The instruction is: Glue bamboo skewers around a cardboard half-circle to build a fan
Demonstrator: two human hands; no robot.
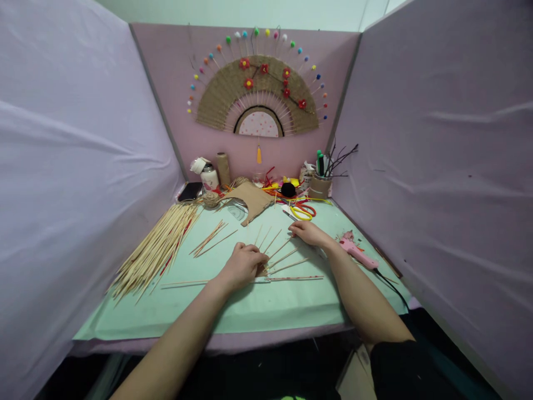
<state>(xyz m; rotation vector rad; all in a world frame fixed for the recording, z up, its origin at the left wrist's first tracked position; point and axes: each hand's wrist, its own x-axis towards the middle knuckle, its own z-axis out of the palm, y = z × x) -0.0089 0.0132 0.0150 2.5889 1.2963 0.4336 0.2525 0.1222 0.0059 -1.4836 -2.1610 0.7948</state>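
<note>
On the green tabletop, several thin bamboo skewers spread out like rays from a small brown base. My left hand is closed over this inner end, its fingers curled and pressed down where the skewers meet. It covers much of the base and the skewers on its left. My right hand reaches in from the right, thumb and finger pinched at the outer tip of one raised skewer. Along the front, a skewer with red marks lies nearly level with the table edge.
A large heap of skewers lies left, with a small bunch beside it. Cut cardboard, yellow-handled scissors and a black ball sit behind. A pink glue gun with its cord lies right. A decorated fan hangs on the back wall.
</note>
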